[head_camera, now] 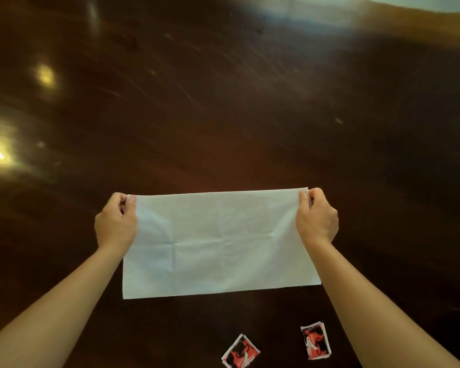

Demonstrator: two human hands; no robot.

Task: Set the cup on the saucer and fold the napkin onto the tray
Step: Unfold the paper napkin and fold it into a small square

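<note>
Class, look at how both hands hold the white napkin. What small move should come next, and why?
Probably carry the two pinched far corners back to the near edge, halving the napkin. The left hand and right hand each pinch a far corner, the napkin is spread wide between them, and no tray is in view yet.

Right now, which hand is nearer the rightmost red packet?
Right. The right hand pinches the napkin directly beyond that packet; the left hand pinches it far off to the packet's left.
</note>
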